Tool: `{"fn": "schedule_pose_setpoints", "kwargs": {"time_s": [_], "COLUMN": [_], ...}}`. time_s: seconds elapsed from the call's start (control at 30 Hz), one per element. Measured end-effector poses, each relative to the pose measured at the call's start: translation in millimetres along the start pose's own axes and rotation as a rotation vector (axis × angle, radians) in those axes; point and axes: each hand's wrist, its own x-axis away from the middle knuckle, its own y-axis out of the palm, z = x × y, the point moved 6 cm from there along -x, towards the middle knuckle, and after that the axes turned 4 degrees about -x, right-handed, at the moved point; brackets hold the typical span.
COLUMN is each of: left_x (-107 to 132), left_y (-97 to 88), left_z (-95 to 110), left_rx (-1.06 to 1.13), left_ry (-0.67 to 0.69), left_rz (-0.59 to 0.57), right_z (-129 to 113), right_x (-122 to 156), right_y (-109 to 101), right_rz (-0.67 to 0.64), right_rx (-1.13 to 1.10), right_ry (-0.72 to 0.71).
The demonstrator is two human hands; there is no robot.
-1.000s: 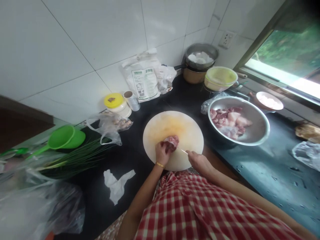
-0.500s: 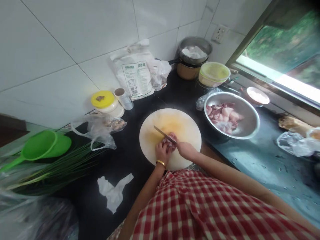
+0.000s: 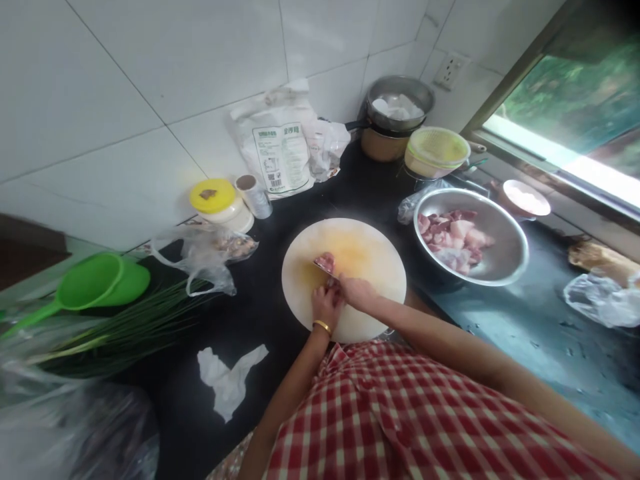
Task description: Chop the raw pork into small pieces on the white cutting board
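Note:
On the round white cutting board (image 3: 367, 317) lies a piece of raw meat (image 3: 326, 260), just beyond the blade. My right hand (image 3: 357, 293) grips a knife (image 3: 324, 268) by its handle, which the fingers hide. The blade points to the left across the board. My left hand (image 3: 326, 305), with a gold bracelet at the wrist, is closed on more raw meat close to the knife. Only a little of that meat shows between the two hands.
Right of the board stands a metal bowl (image 3: 517, 257) with raw meat pieces. Green stalks (image 3: 130, 333), a green scoop (image 3: 95, 283) and a crumpled white tissue (image 3: 233, 380) lie left. Behind are a yellow-lidded container (image 3: 213, 197), a plastic roll (image 3: 254, 197) and a white bag (image 3: 280, 150).
The meat beyond the blade has shifted up and left on the board, apart from the part under my left hand. The knife has turned and its blade shows shorter. The view has moved slightly.

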Motion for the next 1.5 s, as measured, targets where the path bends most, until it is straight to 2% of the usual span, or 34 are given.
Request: {"fn": "schedule_pose_setpoints", "kwargs": {"time_s": [0.1,0.17,0.23,0.43,0.57,0.7,0.87,0.93,1.0,1.07,1.13,1.2,1.27,1.4,1.5], "left_x": [7.7,12.9,16.3,19.5,20.3,16.5,10.0,9.8,11.4,13.6,15.5,15.8,14.9,12.9,13.5], "left_y": [-9.3,-13.4,-16.0,-14.5,-14.8,-10.9,-7.7,-7.1,-7.2,-7.5,-6.6,-6.2,-7.3,-11.7,-12.1], "left_z": [3.0,4.1,2.1,-0.7,1.3,4.3,2.7,1.8,1.0,0.8,3.1,6.3,8.3,10.1,9.1], "left_rx": [0.042,0.077,0.125,0.165,0.108,0.16,0.123,0.108,0.121,0.137,0.154,0.177,0.194,0.204,0.157], "left_ry": [0.052,0.082,0.064,0.019,0.037,0.079,0.099,0.102,0.096,0.092,0.125,0.171,0.202,0.226,0.194], "left_rz": [0.011,0.026,0.056,0.056,0.068,0.003,-0.054,-0.055,-0.028,0.018,0.044,0.06,0.075,0.099,0.095], "right_z": [31.0,54.7,66.8,43.9,45.8,37.8,-9.4,-16.2,-5.8,17.6,41.6,52.1,44.1,11.2,15.5], "right_x": [21.7,40.1,56.8,90.4,98.4,83.9,36.6,29.1,35.9,51.7,65.5,66.0,50.1,9.5,13.0], "right_y": [14.3,22.3,25.2,27.8,39.9,39.7,7.4,-1.4,3.2,19.2,34.5,38.1,30.0,12.0,17.6], "right_rz": [0.006,0.028,0.044,-0.032,-0.071,-0.058,0.037,0.083,0.081,0.019,-0.053,-0.078,-0.056,-0.021,-0.004], "right_rx": [-0.018,-0.023,-0.018,-0.025,-0.025,0.023,0.003,-0.048,-0.07,-0.073,-0.071,-0.067,-0.07,-0.119,-0.16], "right_ry": [0.016,0.083,0.136,0.034,0.055,0.067,-0.025,-0.068,-0.069,-0.025,0.035,0.058,0.033,-0.024,-0.013]}}
